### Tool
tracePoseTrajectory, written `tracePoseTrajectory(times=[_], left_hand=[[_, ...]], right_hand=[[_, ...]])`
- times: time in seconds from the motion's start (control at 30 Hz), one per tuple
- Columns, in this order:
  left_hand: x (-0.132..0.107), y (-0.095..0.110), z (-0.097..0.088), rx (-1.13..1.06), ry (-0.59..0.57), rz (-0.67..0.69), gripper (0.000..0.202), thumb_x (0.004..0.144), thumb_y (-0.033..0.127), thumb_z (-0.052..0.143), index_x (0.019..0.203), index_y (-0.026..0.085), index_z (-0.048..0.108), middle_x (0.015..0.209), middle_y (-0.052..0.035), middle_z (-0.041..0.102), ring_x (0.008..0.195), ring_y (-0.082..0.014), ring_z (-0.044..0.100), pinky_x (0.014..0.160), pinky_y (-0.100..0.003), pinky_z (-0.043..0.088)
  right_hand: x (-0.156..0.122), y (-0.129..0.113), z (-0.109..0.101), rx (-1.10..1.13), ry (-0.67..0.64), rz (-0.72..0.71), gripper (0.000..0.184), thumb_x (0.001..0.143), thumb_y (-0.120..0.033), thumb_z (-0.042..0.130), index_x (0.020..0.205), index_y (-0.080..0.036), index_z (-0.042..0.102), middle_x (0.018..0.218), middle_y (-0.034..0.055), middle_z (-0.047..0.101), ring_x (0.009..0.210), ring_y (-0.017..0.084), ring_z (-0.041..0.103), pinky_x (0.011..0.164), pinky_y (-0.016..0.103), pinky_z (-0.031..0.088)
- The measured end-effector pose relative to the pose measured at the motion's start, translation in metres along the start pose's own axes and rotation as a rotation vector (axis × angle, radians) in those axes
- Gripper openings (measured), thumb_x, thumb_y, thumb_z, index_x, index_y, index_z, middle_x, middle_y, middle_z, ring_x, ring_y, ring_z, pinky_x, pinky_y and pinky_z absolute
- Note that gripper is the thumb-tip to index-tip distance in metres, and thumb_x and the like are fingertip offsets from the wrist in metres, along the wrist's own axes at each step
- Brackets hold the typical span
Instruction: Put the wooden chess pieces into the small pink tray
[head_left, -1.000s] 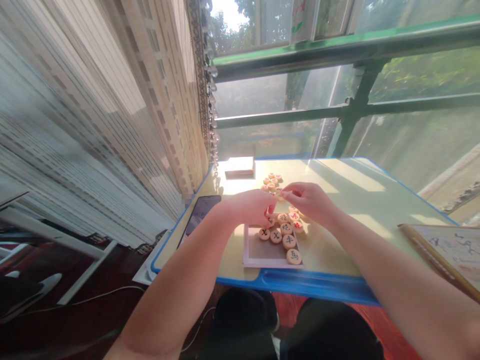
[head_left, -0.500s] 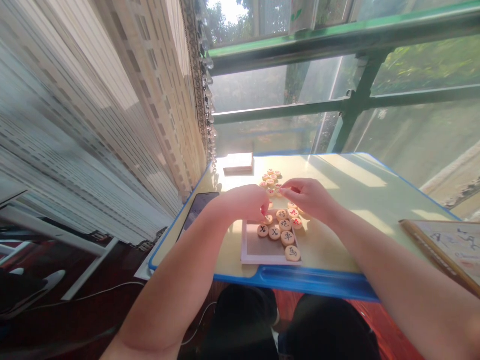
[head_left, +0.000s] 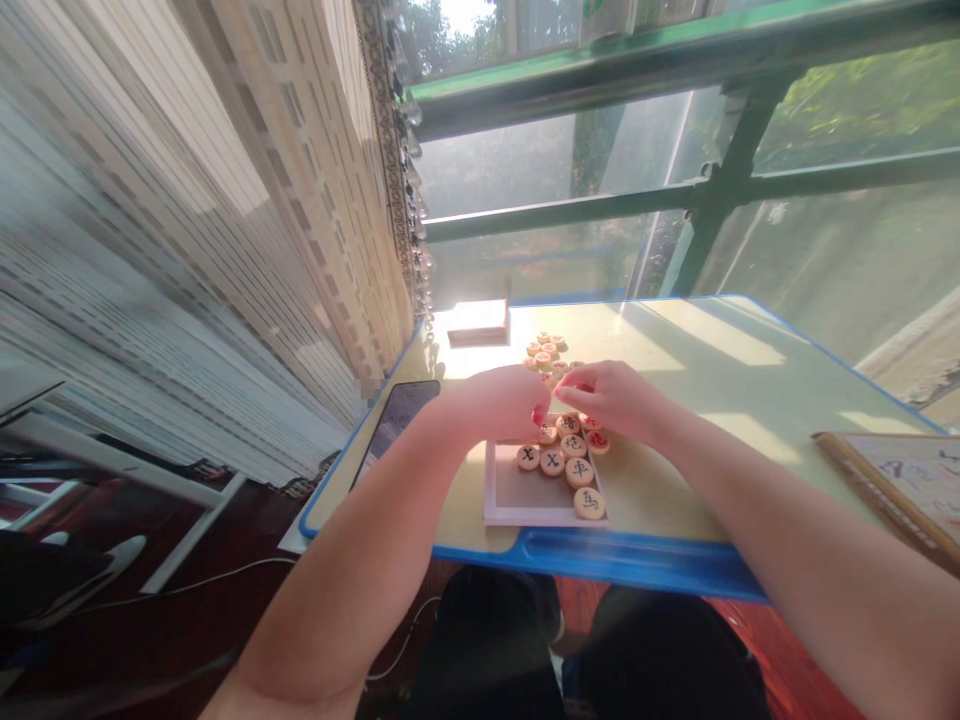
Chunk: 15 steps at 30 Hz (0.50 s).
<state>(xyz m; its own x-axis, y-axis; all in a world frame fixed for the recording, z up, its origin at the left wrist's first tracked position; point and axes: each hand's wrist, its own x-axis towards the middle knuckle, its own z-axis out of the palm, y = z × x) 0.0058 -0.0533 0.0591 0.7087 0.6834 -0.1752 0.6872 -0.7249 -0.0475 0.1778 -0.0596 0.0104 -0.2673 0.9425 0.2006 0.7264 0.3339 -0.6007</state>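
Head view: left hand (head_left: 499,405) is curled over the far edge of the tray (head_left: 525,505), grip hidden, cannot tell. Right hand (head_left: 622,400) has its fingertips pinched together above the wooden discs (head_left: 570,455) at the tray's far right.

Risk: a wrist nudge could push the tray off the near edge of the tabletop (head_left: 697,370) or scatter the loose pile (head_left: 546,352).

Open room on the right; phone (head_left: 394,425) hems the left.

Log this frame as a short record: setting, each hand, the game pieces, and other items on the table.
Setting: table, yellow with a blue rim, beside a window
Left hand: fingers curled at the far edge of the tray, on the discs there; grip unclear
Right hand: close beside it, fingertips over discs; hold unclear
Tray discs: round, wooden, with red or black characters
Loose pile: beyond the hands
Other: phone at the left edge; box at the far corner; board on the right
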Motion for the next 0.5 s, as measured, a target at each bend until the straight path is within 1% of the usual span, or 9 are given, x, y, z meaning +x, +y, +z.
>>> tracePoseTrajectory(times=[0.07, 0.13, 0.23, 0.37, 0.43, 0.5], left_hand=[[0.0009, -0.0002, 0.0013, 0.006, 0.02, 0.016, 0.019, 0.067, 0.031, 0.055, 0.057, 0.018, 0.064, 0.052, -0.0011, 0.053, 0.048, -0.0121, 0.043, 0.048, -0.026, 0.029], [0.0017, -0.0003, 0.0021, 0.002, 0.026, 0.026, 0.019, 0.066, 0.029, 0.055, 0.052, 0.017, 0.062, 0.049, -0.0003, 0.049, 0.046, -0.0109, 0.04, 0.047, -0.026, 0.027], [0.002, 0.0001, 0.0019, -0.017, 0.035, 0.039, 0.017, 0.065, 0.027, 0.055, 0.053, 0.017, 0.062, 0.051, -0.0003, 0.051, 0.046, -0.01, 0.039, 0.048, -0.025, 0.027], [0.001, 0.0004, 0.0005, -0.029, 0.031, 0.026, 0.017, 0.065, 0.029, 0.055, 0.057, 0.018, 0.065, 0.054, -0.0012, 0.055, 0.048, -0.0106, 0.041, 0.049, -0.025, 0.027], [0.0011, 0.0, 0.0006, -0.005, 0.019, 0.004, 0.02, 0.066, 0.031, 0.054, 0.054, 0.017, 0.064, 0.052, -0.0018, 0.054, 0.046, -0.0108, 0.04, 0.048, -0.026, 0.027], [0.0019, -0.0005, 0.0013, 0.022, 0.012, -0.005, 0.025, 0.066, 0.033, 0.053, 0.05, 0.016, 0.061, 0.048, -0.0023, 0.05, 0.045, -0.0107, 0.038, 0.047, -0.026, 0.026]], right_hand=[[0.0002, -0.0004, -0.0004, -0.002, -0.005, 0.0, 0.028, 0.077, -0.035, 0.046, 0.06, -0.018, 0.061, 0.053, -0.0001, 0.054, 0.052, 0.014, 0.05, 0.053, 0.027, 0.032], [0.0004, -0.0006, -0.0009, 0.0, -0.009, 0.005, 0.028, 0.077, -0.035, 0.046, 0.061, -0.018, 0.061, 0.054, -0.0001, 0.055, 0.053, 0.014, 0.05, 0.053, 0.027, 0.032], [0.0005, -0.0011, -0.0017, -0.008, -0.022, 0.018, 0.028, 0.076, -0.035, 0.046, 0.058, -0.018, 0.058, 0.054, -0.0006, 0.053, 0.053, 0.013, 0.048, 0.052, 0.027, 0.031], [-0.0001, -0.0015, -0.0033, -0.037, -0.042, 0.019, 0.032, 0.077, -0.037, 0.047, 0.051, -0.018, 0.05, 0.048, -0.0022, 0.046, 0.049, 0.011, 0.042, 0.05, 0.027, 0.029], [-0.0008, -0.0019, -0.0047, -0.042, -0.072, 0.016, 0.034, 0.076, -0.04, 0.047, 0.051, -0.018, 0.05, 0.048, -0.0023, 0.046, 0.048, 0.01, 0.041, 0.049, 0.026, 0.028], [-0.0018, -0.0026, -0.0064, -0.033, -0.109, 0.008, 0.035, 0.076, -0.045, 0.05, 0.055, -0.018, 0.055, 0.05, -0.0015, 0.05, 0.048, 0.011, 0.043, 0.048, 0.026, 0.028]])
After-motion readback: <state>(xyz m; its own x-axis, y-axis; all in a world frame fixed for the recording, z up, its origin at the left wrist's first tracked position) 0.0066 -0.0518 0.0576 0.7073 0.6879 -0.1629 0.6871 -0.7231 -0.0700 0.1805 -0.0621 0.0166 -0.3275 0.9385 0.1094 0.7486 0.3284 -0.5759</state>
